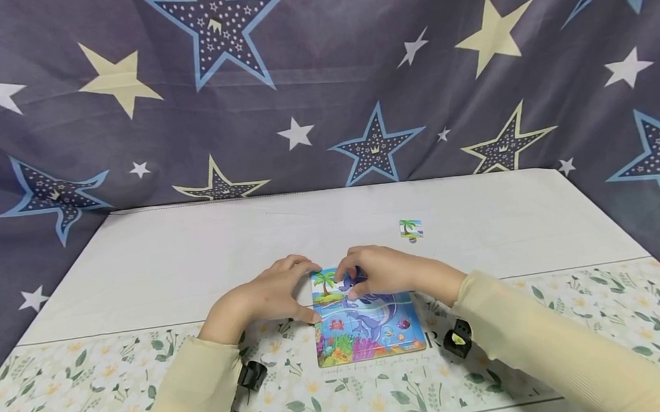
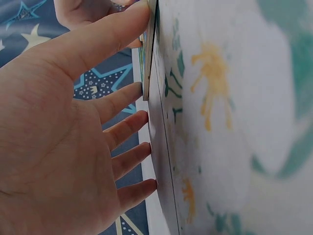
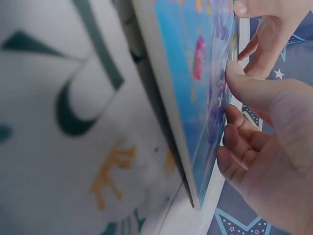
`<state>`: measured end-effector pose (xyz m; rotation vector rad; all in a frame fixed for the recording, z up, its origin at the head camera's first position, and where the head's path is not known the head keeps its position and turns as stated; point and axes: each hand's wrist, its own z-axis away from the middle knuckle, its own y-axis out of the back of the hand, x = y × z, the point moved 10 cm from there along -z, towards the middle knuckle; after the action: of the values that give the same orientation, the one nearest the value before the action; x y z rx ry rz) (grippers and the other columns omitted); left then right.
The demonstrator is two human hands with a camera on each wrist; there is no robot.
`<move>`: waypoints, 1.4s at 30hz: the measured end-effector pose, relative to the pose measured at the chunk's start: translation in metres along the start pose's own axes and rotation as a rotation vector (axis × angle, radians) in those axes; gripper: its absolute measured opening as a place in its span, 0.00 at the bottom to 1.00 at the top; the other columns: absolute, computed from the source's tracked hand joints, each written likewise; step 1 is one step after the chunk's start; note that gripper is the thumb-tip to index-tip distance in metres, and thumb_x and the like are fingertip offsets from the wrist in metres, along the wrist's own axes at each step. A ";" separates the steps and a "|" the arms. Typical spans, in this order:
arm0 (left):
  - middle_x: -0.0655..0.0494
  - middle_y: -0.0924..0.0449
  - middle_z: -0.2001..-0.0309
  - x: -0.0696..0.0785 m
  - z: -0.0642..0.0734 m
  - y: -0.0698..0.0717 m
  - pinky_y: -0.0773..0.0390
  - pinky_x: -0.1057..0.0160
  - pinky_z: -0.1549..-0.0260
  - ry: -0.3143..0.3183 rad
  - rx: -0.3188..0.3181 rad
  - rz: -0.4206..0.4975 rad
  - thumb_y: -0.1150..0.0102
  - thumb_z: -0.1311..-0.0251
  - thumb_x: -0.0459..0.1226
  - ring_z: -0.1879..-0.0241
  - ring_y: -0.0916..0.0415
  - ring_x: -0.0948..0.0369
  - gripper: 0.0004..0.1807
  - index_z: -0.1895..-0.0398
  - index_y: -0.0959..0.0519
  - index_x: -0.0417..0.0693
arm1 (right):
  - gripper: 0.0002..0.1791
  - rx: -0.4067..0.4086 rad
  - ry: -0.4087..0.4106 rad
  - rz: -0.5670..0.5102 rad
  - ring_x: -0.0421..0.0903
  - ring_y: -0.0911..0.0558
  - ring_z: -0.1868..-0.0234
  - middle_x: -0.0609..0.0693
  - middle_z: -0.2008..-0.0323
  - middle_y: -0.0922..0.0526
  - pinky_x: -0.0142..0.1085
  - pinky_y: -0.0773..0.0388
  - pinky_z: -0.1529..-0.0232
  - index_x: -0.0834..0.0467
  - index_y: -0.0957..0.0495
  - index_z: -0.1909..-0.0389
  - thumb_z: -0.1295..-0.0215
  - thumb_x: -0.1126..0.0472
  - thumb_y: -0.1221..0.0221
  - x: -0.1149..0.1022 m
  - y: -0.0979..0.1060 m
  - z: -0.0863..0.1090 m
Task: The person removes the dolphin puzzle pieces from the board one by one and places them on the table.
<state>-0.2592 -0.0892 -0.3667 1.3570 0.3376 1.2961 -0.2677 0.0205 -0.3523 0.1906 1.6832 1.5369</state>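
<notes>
A jigsaw puzzle (image 1: 367,331) with dolphins, a crab and coral lies flat on the patterned part of the table. My left hand (image 1: 278,292) spreads along its left side, thumb at the edge and index finger by the far corner. Straight, separated fingers (image 2: 122,134) show in the left wrist view. Over the puzzle's far part, my right hand (image 1: 383,270) bends its thumb and fingers around a dolphin puzzle piece (image 1: 348,284), pinching it at the surface. The palm hides the far right corner. Bent fingertips (image 3: 227,159) meet the picture side in the right wrist view.
A loose puzzle piece (image 1: 409,228) with a palm tree lies on the white table (image 1: 223,245) beyond the right hand. Behind the table hangs a dark curtain (image 1: 331,59) with stars. A flowered cloth (image 1: 297,400) covers the near part.
</notes>
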 end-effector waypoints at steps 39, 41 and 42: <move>0.50 0.45 0.27 0.001 0.002 0.002 0.45 0.37 0.32 0.001 -0.002 0.010 0.27 0.49 0.53 0.27 0.50 0.46 0.47 0.27 0.36 0.51 | 0.19 -0.031 -0.003 -0.068 0.42 0.27 0.62 0.47 0.62 0.23 0.34 0.25 0.56 0.58 0.20 0.49 0.42 0.62 0.29 0.005 0.005 -0.011; 0.51 0.45 0.27 0.000 0.001 0.002 0.45 0.38 0.32 0.005 0.001 0.014 0.27 0.49 0.53 0.26 0.50 0.47 0.47 0.27 0.36 0.52 | 0.18 -0.035 -0.012 -0.089 0.42 0.27 0.64 0.48 0.62 0.23 0.34 0.25 0.58 0.59 0.20 0.48 0.40 0.65 0.31 0.008 0.006 -0.010; 0.51 0.45 0.27 0.001 0.001 0.002 0.45 0.38 0.32 0.004 0.003 0.012 0.26 0.49 0.53 0.27 0.50 0.47 0.47 0.27 0.36 0.51 | 0.18 -0.037 -0.016 -0.095 0.42 0.28 0.65 0.48 0.63 0.23 0.33 0.25 0.58 0.60 0.20 0.48 0.39 0.66 0.32 0.009 0.007 -0.010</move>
<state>-0.2589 -0.0897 -0.3644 1.3614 0.3340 1.3089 -0.2825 0.0201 -0.3507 0.1024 1.6274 1.4910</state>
